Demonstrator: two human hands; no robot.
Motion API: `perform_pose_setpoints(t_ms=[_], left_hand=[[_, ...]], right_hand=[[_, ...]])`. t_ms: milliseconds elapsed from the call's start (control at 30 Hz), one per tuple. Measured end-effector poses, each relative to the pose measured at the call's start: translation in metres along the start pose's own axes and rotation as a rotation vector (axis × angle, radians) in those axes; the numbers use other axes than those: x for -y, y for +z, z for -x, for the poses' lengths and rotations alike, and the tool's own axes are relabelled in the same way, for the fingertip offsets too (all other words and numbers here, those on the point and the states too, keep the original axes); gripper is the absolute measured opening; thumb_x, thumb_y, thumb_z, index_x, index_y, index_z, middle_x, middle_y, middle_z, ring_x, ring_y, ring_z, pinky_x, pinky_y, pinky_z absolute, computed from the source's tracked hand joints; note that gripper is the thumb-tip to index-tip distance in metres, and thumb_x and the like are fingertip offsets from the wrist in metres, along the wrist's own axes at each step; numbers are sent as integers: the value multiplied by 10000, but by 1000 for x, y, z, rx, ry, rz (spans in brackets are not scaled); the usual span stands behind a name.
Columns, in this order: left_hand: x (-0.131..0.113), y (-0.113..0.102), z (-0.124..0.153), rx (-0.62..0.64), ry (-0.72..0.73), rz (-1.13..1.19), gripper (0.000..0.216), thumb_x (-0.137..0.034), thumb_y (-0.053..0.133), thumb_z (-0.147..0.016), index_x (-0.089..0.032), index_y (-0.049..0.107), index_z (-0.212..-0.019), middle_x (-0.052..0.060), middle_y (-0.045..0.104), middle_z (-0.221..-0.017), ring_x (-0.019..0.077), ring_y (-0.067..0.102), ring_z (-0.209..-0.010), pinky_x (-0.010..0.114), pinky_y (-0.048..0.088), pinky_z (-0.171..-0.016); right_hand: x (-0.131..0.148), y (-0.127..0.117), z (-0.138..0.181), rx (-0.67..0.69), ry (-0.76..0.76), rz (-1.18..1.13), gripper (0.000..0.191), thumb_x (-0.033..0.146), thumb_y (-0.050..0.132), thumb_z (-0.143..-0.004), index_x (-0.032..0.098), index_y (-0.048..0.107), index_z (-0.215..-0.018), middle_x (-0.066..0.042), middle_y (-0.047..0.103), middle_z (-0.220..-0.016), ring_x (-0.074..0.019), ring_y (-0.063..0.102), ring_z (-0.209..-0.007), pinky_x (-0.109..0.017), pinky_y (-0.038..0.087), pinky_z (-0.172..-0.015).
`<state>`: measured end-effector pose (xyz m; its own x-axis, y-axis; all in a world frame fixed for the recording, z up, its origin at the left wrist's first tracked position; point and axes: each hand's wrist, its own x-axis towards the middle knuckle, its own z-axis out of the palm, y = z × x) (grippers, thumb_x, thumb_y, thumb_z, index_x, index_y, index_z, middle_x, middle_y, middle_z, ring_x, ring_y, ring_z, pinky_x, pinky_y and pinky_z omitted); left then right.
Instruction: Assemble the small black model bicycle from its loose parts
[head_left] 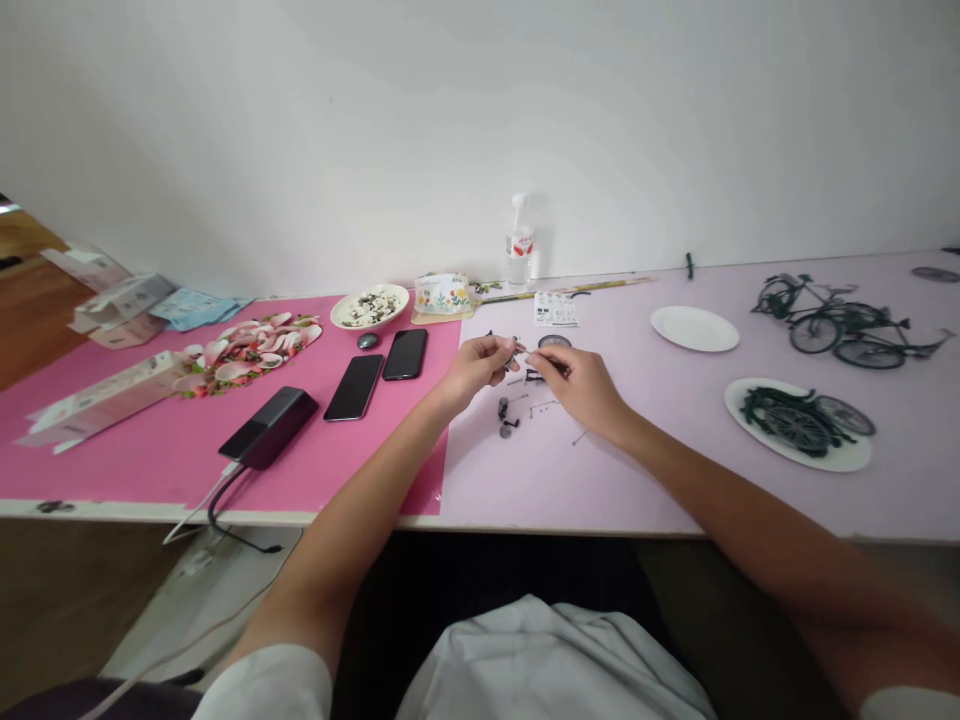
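Observation:
Above the pale purple tabletop, my left hand (482, 362) is closed in a pinch around a small dark model part (513, 352). Close beside it, my right hand (576, 378) also pinches with thumb and forefinger. Whatever sits between those fingertips is too small to name. Under and around the hands lie several tiny dark plastic parts (506, 412). A small spoked wheel (555, 341) lies just behind my right hand, partly hidden by it. A printed instruction sheet (556, 309) rests farther back.
Assembled miniature bicycles (847, 320) stand at the right. In front of them, a white plate (855, 458) holds dark bicycle parts; another white plate (695, 329) is nearby. Two phones (354, 388), a black power bank (268, 428) and a bowl (401, 297) are left. A water bottle (519, 250) stands by the wall.

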<state>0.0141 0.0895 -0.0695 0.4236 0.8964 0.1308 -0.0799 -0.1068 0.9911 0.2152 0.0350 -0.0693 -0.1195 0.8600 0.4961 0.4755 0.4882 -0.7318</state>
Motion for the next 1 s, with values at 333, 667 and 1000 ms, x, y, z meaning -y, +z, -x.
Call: perform_pose_setpoints(t_ms=[333,667,1000], left_hand=[[-1,-1,1,8,-9,54,593,-653,844,-817,-103,741,-1016,33,634,-773,44,330,-526,259,234,-508],[1,-1,0,37,-22,52,606,-660,865,-788,-110,737,-1009,36,642,-779,47,346,-527,256,235,-513],[1,0,2,46,-8,68,599,-669,849,-807,-115,745,-1009,25,623,-761,46,362,-529,248,254,-515]], right_hand=[[-2,1,0,-141,-174,141,245,405,642,-995,227,809,-966,-26,604,-698,-189,531,-646,-336,448,-665],[1,1,1,-159,-203,159,217,380,637,-996,227,781,-942,-35,619,-720,-194,527,-650,-348,449,-671],[0,3,2,-151,-195,151,173,334,629,-980,218,735,-907,-67,709,-828,-197,560,-705,-343,442,-666]])
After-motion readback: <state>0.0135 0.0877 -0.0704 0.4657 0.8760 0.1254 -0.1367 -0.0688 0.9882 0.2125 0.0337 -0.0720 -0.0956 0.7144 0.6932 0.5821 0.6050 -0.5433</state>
